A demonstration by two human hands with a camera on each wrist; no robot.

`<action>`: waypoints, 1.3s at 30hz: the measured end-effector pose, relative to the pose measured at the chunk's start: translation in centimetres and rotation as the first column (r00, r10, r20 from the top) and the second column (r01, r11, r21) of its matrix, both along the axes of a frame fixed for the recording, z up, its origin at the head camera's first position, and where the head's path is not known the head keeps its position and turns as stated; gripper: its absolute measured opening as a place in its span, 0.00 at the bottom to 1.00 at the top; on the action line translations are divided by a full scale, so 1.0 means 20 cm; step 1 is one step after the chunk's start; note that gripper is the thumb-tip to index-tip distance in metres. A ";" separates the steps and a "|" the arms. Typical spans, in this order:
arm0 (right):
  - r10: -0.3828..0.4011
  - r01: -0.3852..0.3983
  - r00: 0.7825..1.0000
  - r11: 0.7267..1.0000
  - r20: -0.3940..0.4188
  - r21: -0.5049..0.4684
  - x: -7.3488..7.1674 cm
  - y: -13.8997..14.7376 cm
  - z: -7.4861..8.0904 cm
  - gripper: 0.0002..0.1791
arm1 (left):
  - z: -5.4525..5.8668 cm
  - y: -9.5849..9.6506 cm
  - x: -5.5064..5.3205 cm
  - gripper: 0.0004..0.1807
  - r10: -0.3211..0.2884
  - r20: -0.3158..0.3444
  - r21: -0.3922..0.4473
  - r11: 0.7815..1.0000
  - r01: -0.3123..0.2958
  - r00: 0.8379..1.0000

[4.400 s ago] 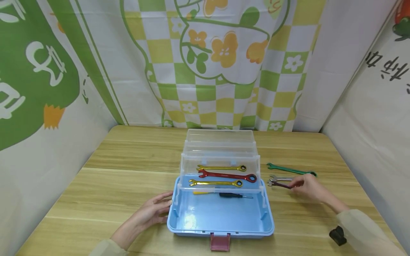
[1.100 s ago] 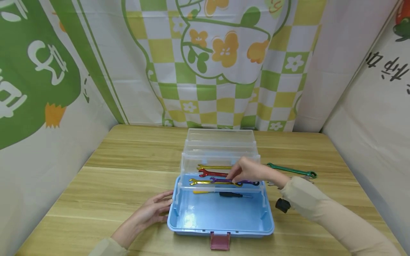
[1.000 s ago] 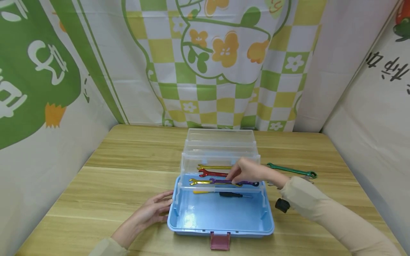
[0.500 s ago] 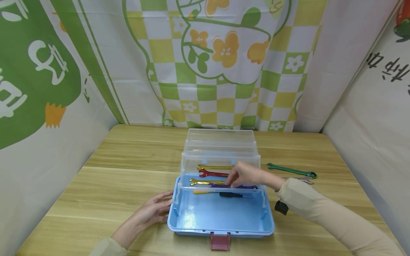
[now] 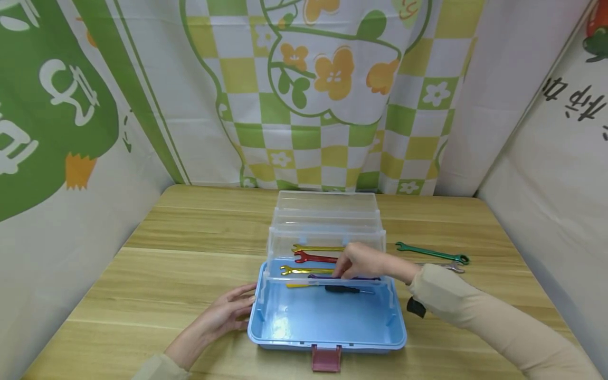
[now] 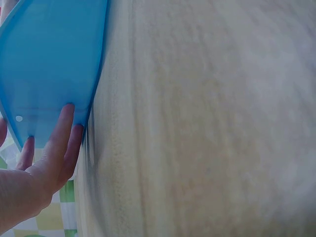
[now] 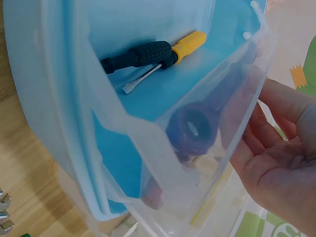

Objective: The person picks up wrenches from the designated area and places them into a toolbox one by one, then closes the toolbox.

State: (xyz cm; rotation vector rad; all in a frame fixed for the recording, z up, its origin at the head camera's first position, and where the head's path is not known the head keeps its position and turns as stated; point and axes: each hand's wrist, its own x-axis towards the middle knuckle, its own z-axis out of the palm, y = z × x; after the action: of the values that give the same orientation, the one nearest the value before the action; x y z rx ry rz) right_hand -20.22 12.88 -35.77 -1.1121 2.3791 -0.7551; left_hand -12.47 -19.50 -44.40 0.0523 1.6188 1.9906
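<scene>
In the head view my right hand pinches a purple ratchet wrench low in the front clear tray of a blue toolbox. Through the tray wall in the right wrist view, the ring end of this wrench shows. A gold wrench and a red wrench lie just behind it, partly covered by the hand. Farther back is another gold wrench. My left hand rests with extended fingers against the toolbox's left side; in the left wrist view its fingertips touch the blue wall.
Inside the box lie a black-handled screwdriver and one with a yellow handle. Right of the box are a green wrench and silver wrench ends, partly behind my sleeve. A pink latch hangs at the front.
My right hand has carried the purple wrench from the table on the right over the trays, then lowered it toward me into the front tray. My left hand has stayed at the box.
</scene>
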 end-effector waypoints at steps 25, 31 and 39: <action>-0.017 0.039 0.983 0.992 -0.181 0.118 0.01 -0.07 0.00 0.04 | 0.00 0.01 0.00 0.37 0.018 0.016 -0.022 1.000 -0.018 1.000; -0.013 0.025 0.989 0.997 -0.146 0.077 0.01 -0.05 0.00 0.05 | 0.00 0.01 0.01 0.37 0.019 0.021 -0.015 1.000 -0.019 1.000; -0.041 0.039 0.996 0.999 -0.082 -0.021 0.01 -0.02 0.02 0.07 | 0.00 0.01 0.01 0.36 0.015 0.019 -0.023 1.000 -0.015 1.000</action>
State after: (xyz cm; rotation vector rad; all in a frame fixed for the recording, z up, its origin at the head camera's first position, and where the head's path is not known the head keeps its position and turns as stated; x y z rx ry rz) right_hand -20.06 12.53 -35.41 -1.1274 2.4746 -0.7605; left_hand -12.36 -19.34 -44.36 0.0122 1.6343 1.9773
